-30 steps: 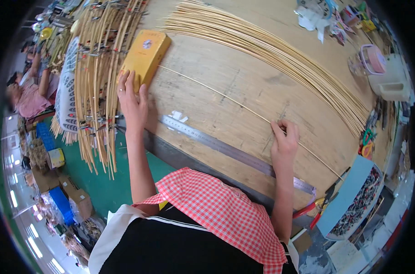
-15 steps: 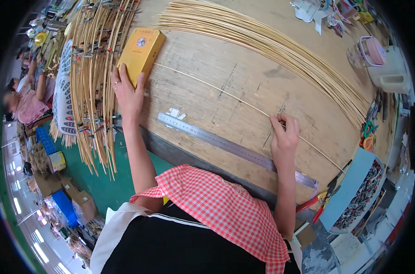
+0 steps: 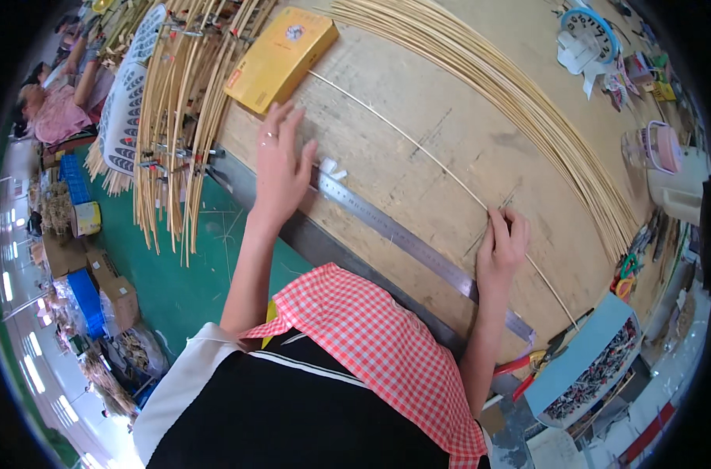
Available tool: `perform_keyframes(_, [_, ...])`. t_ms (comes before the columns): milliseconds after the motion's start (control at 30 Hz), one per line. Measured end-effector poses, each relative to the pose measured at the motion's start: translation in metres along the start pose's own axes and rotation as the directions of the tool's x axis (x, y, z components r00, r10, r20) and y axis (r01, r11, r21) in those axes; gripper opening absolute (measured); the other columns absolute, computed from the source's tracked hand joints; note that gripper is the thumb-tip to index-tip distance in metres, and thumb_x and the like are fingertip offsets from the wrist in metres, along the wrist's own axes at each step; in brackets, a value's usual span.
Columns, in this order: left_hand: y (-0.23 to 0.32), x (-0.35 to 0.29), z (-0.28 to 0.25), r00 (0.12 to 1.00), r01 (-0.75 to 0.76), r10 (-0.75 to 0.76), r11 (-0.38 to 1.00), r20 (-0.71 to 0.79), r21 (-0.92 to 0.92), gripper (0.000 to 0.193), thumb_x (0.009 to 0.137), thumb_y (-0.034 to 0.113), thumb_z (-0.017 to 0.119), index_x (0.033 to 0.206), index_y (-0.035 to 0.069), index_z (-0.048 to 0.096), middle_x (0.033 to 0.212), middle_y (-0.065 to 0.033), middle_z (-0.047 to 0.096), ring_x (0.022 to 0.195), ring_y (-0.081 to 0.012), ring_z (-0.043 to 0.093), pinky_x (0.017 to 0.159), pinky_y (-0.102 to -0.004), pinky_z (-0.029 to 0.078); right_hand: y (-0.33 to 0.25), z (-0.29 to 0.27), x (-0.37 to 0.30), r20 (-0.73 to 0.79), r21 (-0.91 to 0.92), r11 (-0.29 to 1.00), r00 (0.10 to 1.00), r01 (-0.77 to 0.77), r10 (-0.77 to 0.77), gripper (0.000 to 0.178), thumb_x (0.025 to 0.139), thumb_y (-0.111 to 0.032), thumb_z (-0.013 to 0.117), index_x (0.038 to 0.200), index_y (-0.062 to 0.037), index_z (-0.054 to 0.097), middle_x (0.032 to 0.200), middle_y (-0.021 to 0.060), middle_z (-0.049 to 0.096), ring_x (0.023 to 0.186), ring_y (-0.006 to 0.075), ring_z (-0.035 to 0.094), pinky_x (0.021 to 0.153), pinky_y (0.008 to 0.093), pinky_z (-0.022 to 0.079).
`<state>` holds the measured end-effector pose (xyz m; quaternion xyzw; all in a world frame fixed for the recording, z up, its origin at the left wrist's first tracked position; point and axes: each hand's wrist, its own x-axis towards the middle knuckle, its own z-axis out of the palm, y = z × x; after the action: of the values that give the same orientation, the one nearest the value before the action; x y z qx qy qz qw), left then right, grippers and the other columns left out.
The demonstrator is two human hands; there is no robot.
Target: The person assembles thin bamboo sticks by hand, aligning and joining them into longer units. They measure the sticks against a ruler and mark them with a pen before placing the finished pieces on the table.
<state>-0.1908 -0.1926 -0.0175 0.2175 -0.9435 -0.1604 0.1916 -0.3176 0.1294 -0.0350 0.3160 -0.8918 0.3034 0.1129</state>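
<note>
My left hand (image 3: 283,160) hovers with fingers spread, just below a yellow box (image 3: 281,61) and close to the upper end of a steel ruler (image 3: 391,228). Nothing is in that hand. A single thin bamboo strip (image 3: 406,137) runs diagonally across the wooden tabletop (image 3: 371,168); its far end meets the box's edge. Farther down the strip, my right hand (image 3: 502,248) pinches it between thumb and fingers, with the wrist passing over the ruler. Small white scraps (image 3: 332,168) lie at the ruler's upper end.
Many bamboo strips (image 3: 496,70) lie in a bundle across the far side. Clamped strips (image 3: 175,117) stand at left. Red-handled pliers (image 3: 531,367) and a blue box of small clips (image 3: 586,363) sit at the right. Another person (image 3: 62,105) works at far left.
My left hand has let go of the yellow box and drawn back toward the ruler's end. My right hand still pinches the strip. The whole view has shifted.
</note>
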Motion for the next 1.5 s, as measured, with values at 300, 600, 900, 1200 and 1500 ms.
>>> perform_keyframes(300, [0.044, -0.043, 0.016, 0.973, 0.018, 0.047, 0.961, 0.228, -0.277, 0.049, 0.085, 0.003, 0.058, 0.133, 0.002, 0.047, 0.142, -0.0229, 0.039, 0.134, -0.0417, 0.035, 0.112, -0.0463, 0.028, 0.016, 0.008, -0.008, 0.031, -0.009, 0.999, 0.998, -0.047, 0.048, 0.019, 0.08, -0.001, 0.064, 0.098, -0.0015, 0.064, 0.101, 0.0176, 0.06, 0.094, 0.0326, 0.057, 0.081, 0.0421, 0.048])
perform_keyframes(600, [0.071, -0.006, 0.038, 0.945, -0.212, 0.276, 0.926, 0.177, -0.313, 0.044, 0.096, 0.01, 0.051, 0.139, 0.002, 0.043, 0.145, -0.0204, 0.038, 0.134, -0.036, 0.037, 0.11, -0.0443, 0.029, 0.019, -0.054, -0.003, -0.264, 0.018, 0.985, 0.949, -0.171, 0.17, 0.024, 0.075, -0.002, 0.059, 0.099, 0.0002, 0.063, 0.097, 0.0153, 0.058, 0.092, 0.032, 0.058, 0.082, 0.0404, 0.049])
perform_keyframes(900, [0.094, -0.004, 0.024, 0.915, -0.245, 0.323, 0.921, 0.242, -0.302, 0.042, 0.093, 0.006, 0.053, 0.134, 0.002, 0.048, 0.143, -0.0197, 0.041, 0.132, -0.0362, 0.039, 0.11, -0.0441, 0.03, 0.088, -0.145, -0.1, -0.53, -0.505, 0.416, 0.652, -0.756, 0.542, 0.016, 0.082, -0.002, 0.055, 0.097, 0.0008, 0.061, 0.1, 0.0207, 0.06, 0.087, 0.0366, 0.063, 0.072, 0.0442, 0.052])
perform_keyframes(1200, [0.11, -0.008, 0.026, 0.866, -0.191, 0.348, 0.893, 0.359, -0.407, 0.044, 0.086, 0.0, 0.057, 0.13, 0.006, 0.052, 0.138, -0.0189, 0.045, 0.126, -0.0372, 0.046, 0.104, -0.0441, 0.038, 0.119, -0.16, -0.117, -0.443, -0.416, 0.47, 0.625, -0.779, 0.643, 0.011, 0.081, -0.009, 0.057, 0.085, 0.002, 0.059, 0.083, 0.022, 0.061, 0.08, 0.039, 0.061, 0.071, 0.044, 0.049])
perform_keyframes(1500, [0.121, -0.008, 0.032, 0.82, -0.319, 0.524, 0.752, 0.23, -0.577, 0.037, 0.083, 0.006, 0.062, 0.119, 0.002, 0.054, 0.127, -0.0174, 0.05, 0.117, -0.0364, 0.048, 0.101, -0.0433, 0.041, 0.113, -0.198, -0.123, -0.437, -0.549, 0.397, 0.658, -0.735, 0.613, 0.029, 0.092, -0.011, 0.053, 0.115, 0.0069, 0.058, 0.107, 0.0286, 0.063, 0.098, 0.0444, 0.059, 0.083, 0.0473, 0.046])
